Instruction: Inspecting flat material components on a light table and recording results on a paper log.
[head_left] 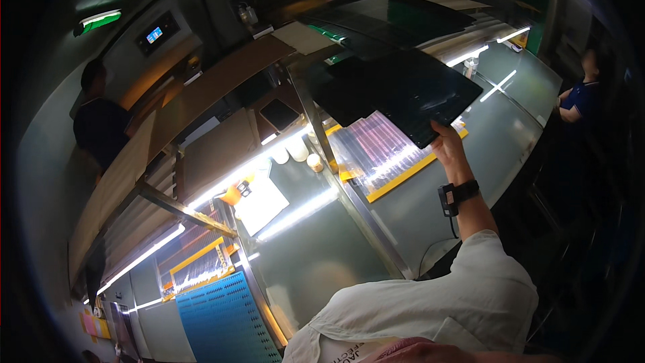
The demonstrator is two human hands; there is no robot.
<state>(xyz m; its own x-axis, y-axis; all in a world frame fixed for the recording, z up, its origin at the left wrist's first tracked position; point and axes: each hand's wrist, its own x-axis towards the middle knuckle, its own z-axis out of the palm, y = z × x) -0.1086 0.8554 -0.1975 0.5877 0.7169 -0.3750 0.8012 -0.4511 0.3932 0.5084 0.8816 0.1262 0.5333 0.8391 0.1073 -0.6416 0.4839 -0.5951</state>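
Dark panel (410, 87) ahead of you, held at its near corner by your right hand (446, 142)

Your right hand is closed on the panel's near corner, fingers at the edge, so the panel's bulk lies beyond your grip and off to its left. Its longer run seems to go left to right across your view, slightly tilted; the outline is stepped, and you cannot tell whether it is one piece or two overlapping. The right hand is clearly the nearer one — your left hand is out of view, so its state cannot be told.

Just under the panel, as you look down, lies a striped sheet (383, 154) with yellow edges. The panel hides its far part; whether the two touch, you cannot tell.

The bench (309, 249) is smooth, grey and glossy, throwing back the tube lights in long streaks. To your left it carries white paper (269, 205), a small jar (314, 162) and, nearer you, a blue sheet (218, 316). A brown shelf (222, 81) runs above it.

The room is dim beyond the lamps — one co-worker (101, 117) stands far left, another (581, 99) at the right, both well apart from your grip.
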